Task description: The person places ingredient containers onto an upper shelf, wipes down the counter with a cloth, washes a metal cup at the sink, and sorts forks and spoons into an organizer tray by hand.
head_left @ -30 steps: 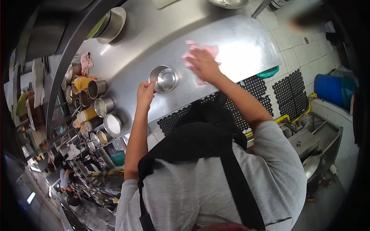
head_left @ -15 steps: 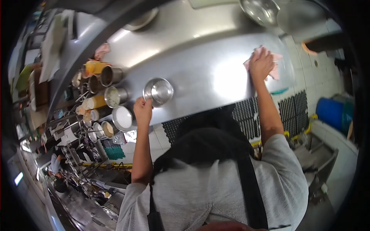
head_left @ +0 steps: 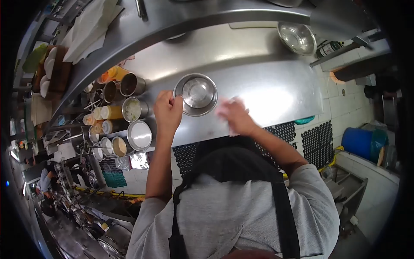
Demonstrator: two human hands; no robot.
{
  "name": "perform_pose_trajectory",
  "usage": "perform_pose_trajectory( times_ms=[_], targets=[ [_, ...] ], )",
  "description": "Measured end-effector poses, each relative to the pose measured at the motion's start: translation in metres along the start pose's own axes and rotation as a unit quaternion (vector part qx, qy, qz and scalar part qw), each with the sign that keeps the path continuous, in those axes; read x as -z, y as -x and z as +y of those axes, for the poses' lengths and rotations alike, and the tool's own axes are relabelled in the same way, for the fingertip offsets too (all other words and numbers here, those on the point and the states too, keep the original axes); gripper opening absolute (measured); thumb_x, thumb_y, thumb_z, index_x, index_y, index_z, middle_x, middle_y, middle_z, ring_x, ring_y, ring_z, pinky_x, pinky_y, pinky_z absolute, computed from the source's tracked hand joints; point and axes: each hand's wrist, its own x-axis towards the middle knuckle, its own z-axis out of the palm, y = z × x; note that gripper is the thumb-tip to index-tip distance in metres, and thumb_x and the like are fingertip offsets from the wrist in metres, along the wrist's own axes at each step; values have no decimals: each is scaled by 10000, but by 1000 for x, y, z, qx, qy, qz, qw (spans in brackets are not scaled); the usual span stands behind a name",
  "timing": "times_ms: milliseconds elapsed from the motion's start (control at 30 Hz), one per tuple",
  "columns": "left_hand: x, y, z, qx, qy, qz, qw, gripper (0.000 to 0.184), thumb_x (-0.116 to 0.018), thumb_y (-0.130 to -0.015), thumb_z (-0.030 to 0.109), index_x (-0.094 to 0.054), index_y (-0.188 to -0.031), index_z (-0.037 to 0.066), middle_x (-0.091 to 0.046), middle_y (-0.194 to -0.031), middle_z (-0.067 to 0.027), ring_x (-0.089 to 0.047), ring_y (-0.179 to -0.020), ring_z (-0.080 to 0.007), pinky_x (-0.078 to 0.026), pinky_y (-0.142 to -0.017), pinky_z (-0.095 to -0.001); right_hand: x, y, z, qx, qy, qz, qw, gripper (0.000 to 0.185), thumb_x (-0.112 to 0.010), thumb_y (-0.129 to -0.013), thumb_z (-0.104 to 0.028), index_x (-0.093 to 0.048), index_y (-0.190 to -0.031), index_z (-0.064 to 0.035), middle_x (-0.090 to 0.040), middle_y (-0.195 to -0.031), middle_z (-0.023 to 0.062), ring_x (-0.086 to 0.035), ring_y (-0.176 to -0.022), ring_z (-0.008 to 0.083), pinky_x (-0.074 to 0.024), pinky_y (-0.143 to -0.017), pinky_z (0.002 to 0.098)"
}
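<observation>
My left hand (head_left: 169,110) pinches the rim of a round steel bowl (head_left: 198,93) at its left side, over the steel counter (head_left: 258,71). The bowl's shiny inside faces up and looks empty. Just right of the bowl is my right hand (head_left: 236,116), smeared by motion, closed on a pink cloth (head_left: 222,110) near the counter's front edge. Part of the cloth is hidden beneath the fingers.
Steel containers (head_left: 131,109) and sauce bottles (head_left: 113,112) crowd the counter's left end. A large steel bowl (head_left: 296,39) stands at the back right. A metal shelf edge (head_left: 194,25) arches above. Black mats (head_left: 318,140) and a blue barrel (head_left: 357,141) are at right.
The right hand with the pink cloth has come back from the counter's right end to beside the bowl. The left hand and bowl sit a little higher and further right in view.
</observation>
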Motion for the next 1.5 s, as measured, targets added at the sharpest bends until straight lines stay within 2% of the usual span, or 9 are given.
perform_pose_trajectory(
  times_ms=[100, 233, 400, 833, 967, 1067, 1133, 1233, 1500],
  targets=[
    [-8, -7, 14, -57, 8, -22, 998, 285, -680, -847, 84, -460, -692, -10, -478, -694, -140, -475, -597, -296, -382, -564, -433, 80, 44, 54, -161, 138, 84, 974, 540, -837, -797, -374, -636, -1255, -171, -544, -1476, 145, -600, -1173, 383, -387, -1086, 546],
    [-34, -9, 44, -123, 13, -66, 990, 284, -682, -829, 83, -452, -677, 15, -509, -726, -178, -528, -644, -380, -421, -594, -470, 136, 96, 107, -369, 129, 179, 903, 634, -726, -938, -335, -547, -1488, -76, -574, -1489, 208, -562, -1351, 409, -432, -1129, 531],
    [-64, 2, 72, -141, 42, -132, 980, 242, -687, -832, 151, -552, -685, 14, -576, -774, -177, -603, -670, -395, -496, -636, -484, 195, 78, -46, -276, -164, 216, 922, 790, -853, -854, -130, -472, -1544, -73, -493, -1610, 168, -412, -1537, 342, -334, -1255, 440],
    [-115, 115, 151, -147, 56, -294, 943, 247, -673, -795, 179, -575, -681, -17, -582, -739, -214, -599, -670, -411, -483, -639, -474, 225, 200, -157, -234, -54, 126, 963, 560, -880, -705, -140, -695, -1233, -120, -463, -1616, 221, -523, -1434, 408, -472, -1155, 441],
    [-143, 149, 191, -80, 179, -343, 919, 379, -687, -999, 287, -644, -727, 26, -649, -696, -68, -632, -649, -190, -476, -607, -368, 256, 270, -154, -191, -76, 183, 961, 360, -877, -782, -204, -686, -1062, -82, -667, -1262, 152, -650, -1152, 372, -530, -966, 422],
    [-146, 176, 238, -6, 325, -422, 846, 348, -598, -1099, 333, -719, -1060, 8, -746, -966, -69, -705, -797, -131, -540, -731, -283, 299, 320, -158, -231, -133, 261, 928, 253, -841, -879, -196, -652, -983, -64, -658, -910, 12, -655, -883, 169, -517, -788, 341],
    [-155, 201, 260, -8, 300, -450, 841, 378, -572, -1114, 347, -724, -1037, 10, -747, -999, -66, -702, -853, -124, -531, -788, -278, 320, 362, -149, -288, -254, 355, 852, 199, -756, -997, -250, -652, -997, -80, -635, -879, -31, -634, -875, 90, -520, -794, 295],
    [-179, 229, 264, -38, 255, -565, 784, 400, -558, -1120, 351, -729, -1050, -3, -742, -1008, -58, -681, -931, -118, -519, -851, -280, 352, 415, -155, -265, -388, 496, 730, 392, -610, -1081, -467, -660, -1147, -83, -719, -992, 42, -703, -911, 168, -579, -905, 339],
    [-239, 298, 298, -84, 156, -736, 653, 423, -549, -1127, 351, -717, -1108, -36, -738, -1043, -67, -663, -997, -137, -516, -924, -295, 369, 541, -189, -88, -593, 578, 554, 530, -412, -1126, -541, -540, -1366, -87, -683, -1299, 305, -700, -1197, 414, -545, -1037, 575]
  ],
)
